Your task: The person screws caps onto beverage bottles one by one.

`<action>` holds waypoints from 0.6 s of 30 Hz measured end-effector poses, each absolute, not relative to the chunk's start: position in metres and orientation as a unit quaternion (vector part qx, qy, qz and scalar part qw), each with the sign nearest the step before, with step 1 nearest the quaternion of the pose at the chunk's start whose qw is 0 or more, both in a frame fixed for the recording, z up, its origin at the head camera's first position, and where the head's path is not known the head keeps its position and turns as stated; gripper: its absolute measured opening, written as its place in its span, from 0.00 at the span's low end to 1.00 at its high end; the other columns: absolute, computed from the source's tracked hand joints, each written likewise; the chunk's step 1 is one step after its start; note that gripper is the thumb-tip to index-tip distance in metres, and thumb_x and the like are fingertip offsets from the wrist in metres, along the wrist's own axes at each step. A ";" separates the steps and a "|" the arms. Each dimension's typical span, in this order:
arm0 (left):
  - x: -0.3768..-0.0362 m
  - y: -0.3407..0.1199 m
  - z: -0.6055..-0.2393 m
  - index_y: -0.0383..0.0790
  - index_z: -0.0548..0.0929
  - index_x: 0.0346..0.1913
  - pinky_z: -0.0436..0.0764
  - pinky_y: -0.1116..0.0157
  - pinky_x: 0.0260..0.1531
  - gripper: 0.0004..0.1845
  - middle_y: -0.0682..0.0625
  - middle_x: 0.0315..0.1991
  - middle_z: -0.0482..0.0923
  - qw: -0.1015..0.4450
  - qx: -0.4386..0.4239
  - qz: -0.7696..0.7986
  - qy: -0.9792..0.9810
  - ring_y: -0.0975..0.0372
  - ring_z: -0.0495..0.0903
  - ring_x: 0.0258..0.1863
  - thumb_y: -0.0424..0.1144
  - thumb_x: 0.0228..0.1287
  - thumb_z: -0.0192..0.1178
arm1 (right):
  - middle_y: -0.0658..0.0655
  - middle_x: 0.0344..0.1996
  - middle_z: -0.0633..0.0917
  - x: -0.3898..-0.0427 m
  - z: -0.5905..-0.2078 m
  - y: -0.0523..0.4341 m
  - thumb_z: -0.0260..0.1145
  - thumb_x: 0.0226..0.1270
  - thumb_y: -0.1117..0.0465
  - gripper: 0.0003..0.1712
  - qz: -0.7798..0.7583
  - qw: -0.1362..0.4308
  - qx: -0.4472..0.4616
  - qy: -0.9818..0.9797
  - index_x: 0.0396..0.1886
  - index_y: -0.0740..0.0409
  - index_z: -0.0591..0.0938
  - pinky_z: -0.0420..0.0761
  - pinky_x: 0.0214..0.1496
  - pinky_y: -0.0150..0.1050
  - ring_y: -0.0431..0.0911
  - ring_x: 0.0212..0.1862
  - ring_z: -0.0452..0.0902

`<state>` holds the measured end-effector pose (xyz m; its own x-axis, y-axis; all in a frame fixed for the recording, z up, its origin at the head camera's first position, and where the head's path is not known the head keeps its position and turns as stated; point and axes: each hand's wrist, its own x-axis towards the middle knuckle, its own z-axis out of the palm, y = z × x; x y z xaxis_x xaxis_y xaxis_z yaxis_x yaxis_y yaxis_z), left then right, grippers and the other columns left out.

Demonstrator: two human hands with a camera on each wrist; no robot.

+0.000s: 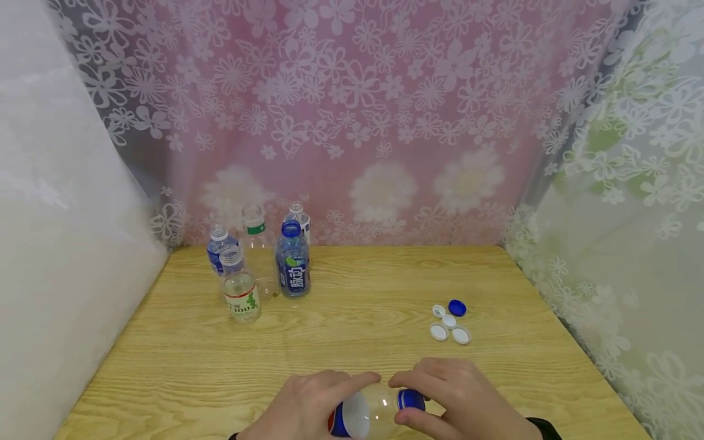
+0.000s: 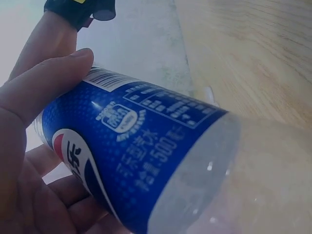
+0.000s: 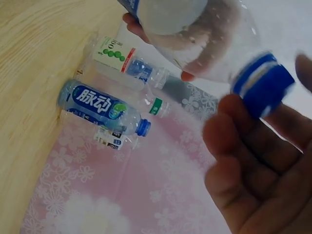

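My left hand (image 1: 313, 400) grips a clear Pepsi bottle (image 2: 136, 146) round its blue label, thumb on one side and fingers curled beneath. The bottle lies tilted on its side, its neck toward my right hand (image 1: 453, 394). A blue cap (image 3: 265, 83) sits on the neck. Around this cap the right hand's fingers and thumb are curled; in the right wrist view some fingers lie against it and the thumb stands slightly off. The bottle's lower part is hidden by the left hand in the head view.
Several uncapped bottles stand at the back left, among them a blue-labelled bottle (image 1: 294, 263) and a green-and-white labelled bottle (image 1: 242, 299). On the right lie a blue cap (image 1: 457, 307) and several white caps (image 1: 439, 332). Flowered curtains (image 1: 357, 122) border the wooden table (image 1: 357, 330).
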<state>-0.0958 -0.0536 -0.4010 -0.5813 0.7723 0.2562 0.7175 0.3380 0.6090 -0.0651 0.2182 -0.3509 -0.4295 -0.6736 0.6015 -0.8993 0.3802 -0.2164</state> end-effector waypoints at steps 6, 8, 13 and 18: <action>-0.097 -0.055 -0.400 0.63 0.68 0.72 0.81 0.74 0.39 0.38 0.57 0.52 0.84 0.052 0.449 0.370 0.812 0.73 0.81 0.46 0.66 0.60 0.65 | 0.43 0.44 0.84 -0.059 -0.345 0.228 0.74 0.64 0.60 0.30 0.293 0.122 0.494 -0.809 0.65 0.54 0.77 0.76 0.44 0.21 0.33 0.42 0.79; -0.097 -0.055 -0.400 0.63 0.68 0.72 0.81 0.74 0.39 0.39 0.57 0.52 0.84 0.050 0.449 0.370 0.812 0.73 0.81 0.46 0.66 0.60 0.65 | 0.44 0.47 0.84 -0.058 -0.343 0.229 0.73 0.64 0.62 0.30 0.293 0.106 0.489 -0.815 0.65 0.54 0.76 0.77 0.46 0.23 0.34 0.45 0.81; -0.098 -0.054 -0.399 0.63 0.68 0.72 0.79 0.78 0.35 0.38 0.56 0.49 0.84 0.038 0.449 0.357 0.818 0.74 0.81 0.43 0.66 0.61 0.64 | 0.41 0.41 0.84 -0.057 -0.343 0.232 0.70 0.68 0.59 0.20 0.278 0.092 0.447 -0.845 0.58 0.49 0.78 0.76 0.41 0.21 0.32 0.40 0.80; -0.096 -0.052 -0.398 0.63 0.68 0.72 0.77 0.79 0.33 0.37 0.56 0.47 0.85 0.013 0.454 0.342 0.823 0.74 0.80 0.42 0.65 0.61 0.65 | 0.35 0.19 0.68 -0.059 -0.350 0.227 0.67 0.70 0.48 0.11 0.217 0.170 0.427 -0.861 0.32 0.43 0.76 0.59 0.27 0.14 0.22 0.25 0.58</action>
